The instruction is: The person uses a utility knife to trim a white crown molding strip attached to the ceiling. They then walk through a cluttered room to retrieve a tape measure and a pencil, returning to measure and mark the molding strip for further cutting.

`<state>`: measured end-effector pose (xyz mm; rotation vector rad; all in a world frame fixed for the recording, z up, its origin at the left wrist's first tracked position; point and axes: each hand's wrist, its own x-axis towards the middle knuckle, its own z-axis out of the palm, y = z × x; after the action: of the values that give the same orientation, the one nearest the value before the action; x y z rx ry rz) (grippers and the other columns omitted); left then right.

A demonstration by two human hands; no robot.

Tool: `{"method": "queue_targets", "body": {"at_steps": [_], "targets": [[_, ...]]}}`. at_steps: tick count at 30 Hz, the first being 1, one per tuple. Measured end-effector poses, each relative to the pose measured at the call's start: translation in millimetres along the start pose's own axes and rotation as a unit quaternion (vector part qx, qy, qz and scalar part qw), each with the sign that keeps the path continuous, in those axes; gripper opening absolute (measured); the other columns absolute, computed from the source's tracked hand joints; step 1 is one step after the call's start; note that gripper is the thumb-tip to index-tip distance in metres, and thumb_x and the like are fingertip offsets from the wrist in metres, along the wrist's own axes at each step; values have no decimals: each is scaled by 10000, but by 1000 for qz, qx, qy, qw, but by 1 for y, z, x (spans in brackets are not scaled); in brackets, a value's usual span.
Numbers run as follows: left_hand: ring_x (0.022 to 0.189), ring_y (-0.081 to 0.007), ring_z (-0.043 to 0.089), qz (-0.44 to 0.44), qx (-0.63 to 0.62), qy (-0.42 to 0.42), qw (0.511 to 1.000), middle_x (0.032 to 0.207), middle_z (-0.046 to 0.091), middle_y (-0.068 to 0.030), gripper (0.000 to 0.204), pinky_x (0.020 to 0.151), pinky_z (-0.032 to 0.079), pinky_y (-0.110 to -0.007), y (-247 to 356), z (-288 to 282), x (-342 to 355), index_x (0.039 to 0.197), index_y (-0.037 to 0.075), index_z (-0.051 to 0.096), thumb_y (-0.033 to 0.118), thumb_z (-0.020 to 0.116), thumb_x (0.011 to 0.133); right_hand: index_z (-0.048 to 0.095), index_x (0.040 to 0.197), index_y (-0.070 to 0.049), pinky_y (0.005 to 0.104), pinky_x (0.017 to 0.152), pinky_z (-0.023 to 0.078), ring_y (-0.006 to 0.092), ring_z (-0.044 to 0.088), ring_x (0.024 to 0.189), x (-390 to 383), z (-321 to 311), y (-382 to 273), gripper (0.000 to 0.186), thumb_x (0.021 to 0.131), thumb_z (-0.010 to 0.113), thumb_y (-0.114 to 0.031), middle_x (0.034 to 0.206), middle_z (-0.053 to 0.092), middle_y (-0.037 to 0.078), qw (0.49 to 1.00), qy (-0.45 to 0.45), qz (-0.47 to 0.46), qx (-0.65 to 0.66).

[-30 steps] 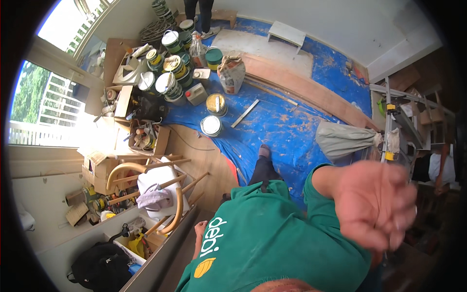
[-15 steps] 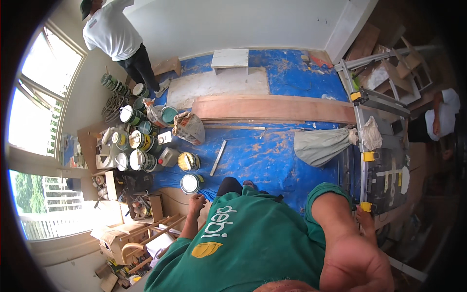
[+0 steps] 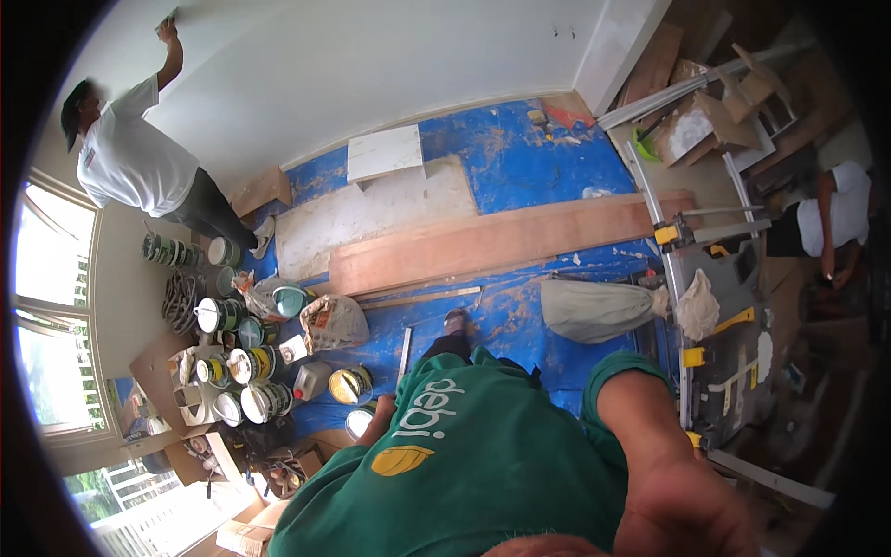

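Note:
My right hand is raised close to the camera at the lower right, palm and wrist showing. Its fingers run out past the bottom edge, so what they do is hidden. Down by my left side, my left hand hangs next to a pale-lidded bucket, covering part of it; whether they touch is unclear. The fingers of this hand are too small and hidden to read. Just beyond it stands an open bucket with yellowish contents, beside a whitish jug with a red cap.
Paint buckets crowd the left side near a plastic sack. A long wooden board crosses the blue floor sheet. A grey cloth bundle and an aluminium ladder stand right. One person reaches up the wall; another person is far right.
My view has turned and shifted, with one foot now further forward on the blue sheet. My left hand is more covered by my body. The person at the wall now shows a raised arm holding a flat tool.

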<state>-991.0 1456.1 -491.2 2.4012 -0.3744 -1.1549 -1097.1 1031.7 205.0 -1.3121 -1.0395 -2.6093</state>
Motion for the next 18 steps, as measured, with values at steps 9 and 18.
{"method": "queue_targets", "body": {"at_steps": [9,18], "targets": [[627,-189,672,3,-118,63,991,768,703,-125,262,601,540,-329,274,-175,179,929,22,724,230,640,795,553,802,-52,245,432,400,102,527,584,-121,11,111,141,779,641,55,823,520,-1,842,-32,335,423],[713,-254,694,42,-74,53,995,773,707,-147,270,716,546,-369,384,-176,310,912,45,729,268,656,778,537,707,-39,305,538,473,164,579,666,-229,-16,247,150,790,657,-3,846,584,60,814,34,391,428]]}}
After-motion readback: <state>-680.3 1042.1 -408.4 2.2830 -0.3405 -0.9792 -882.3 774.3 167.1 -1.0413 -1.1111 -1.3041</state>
